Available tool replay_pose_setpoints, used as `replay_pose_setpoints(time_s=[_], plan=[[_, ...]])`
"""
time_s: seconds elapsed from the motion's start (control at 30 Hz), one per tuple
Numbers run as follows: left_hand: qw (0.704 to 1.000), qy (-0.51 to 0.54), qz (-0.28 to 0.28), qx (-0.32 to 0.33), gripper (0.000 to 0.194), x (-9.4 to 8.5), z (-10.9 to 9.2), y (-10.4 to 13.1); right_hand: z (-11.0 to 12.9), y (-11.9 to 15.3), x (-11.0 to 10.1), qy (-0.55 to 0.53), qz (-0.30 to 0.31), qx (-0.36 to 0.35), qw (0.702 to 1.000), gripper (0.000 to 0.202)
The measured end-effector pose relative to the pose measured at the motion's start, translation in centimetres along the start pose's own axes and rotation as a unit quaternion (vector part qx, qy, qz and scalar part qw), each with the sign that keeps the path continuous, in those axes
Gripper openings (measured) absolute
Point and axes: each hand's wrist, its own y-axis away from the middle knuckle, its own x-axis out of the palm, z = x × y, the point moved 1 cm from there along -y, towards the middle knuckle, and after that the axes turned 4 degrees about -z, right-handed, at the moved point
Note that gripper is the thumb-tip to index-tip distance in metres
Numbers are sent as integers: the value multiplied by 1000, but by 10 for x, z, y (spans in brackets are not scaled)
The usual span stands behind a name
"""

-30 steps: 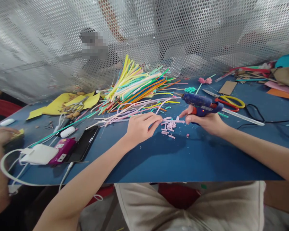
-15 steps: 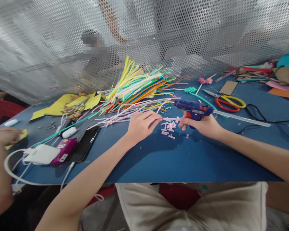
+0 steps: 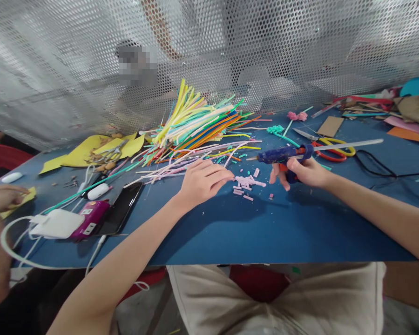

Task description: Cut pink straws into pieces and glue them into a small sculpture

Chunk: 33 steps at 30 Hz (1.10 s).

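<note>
Glue gun [image 3: 279, 155] has tipped, tail up | grasped by right hand [image 3: 307, 173], at two o'clock from left hand [image 3: 205, 179] | nozzle [image 3: 253, 158] toward nine, long axis nearly nine-to-three | left's grip on pink bits [image 3: 245, 182]: can't tell

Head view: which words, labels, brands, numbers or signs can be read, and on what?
No text can be read.
Purple boxy adapter: pale marks, too small to read.
Blue plastic glue gun: no readable print.
Black flat phone: dark screen, no readable text.
</note>
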Motion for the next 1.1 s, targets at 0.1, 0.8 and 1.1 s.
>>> replay_pose_setpoints(time_s=[0.1, 0.8, 1.1], plan=[[1000, 16, 18, -3, 14, 2, -2, 0, -5, 1, -11, 8, 12, 13, 1000, 58], [997, 14, 47, 64, 18, 0, -15, -5, -22, -1, -10, 5, 135, 32, 990, 59], [994, -19, 6, 105, 16, 1, -13, -2, -23, 0, -12, 16, 132, 32, 991, 63]])
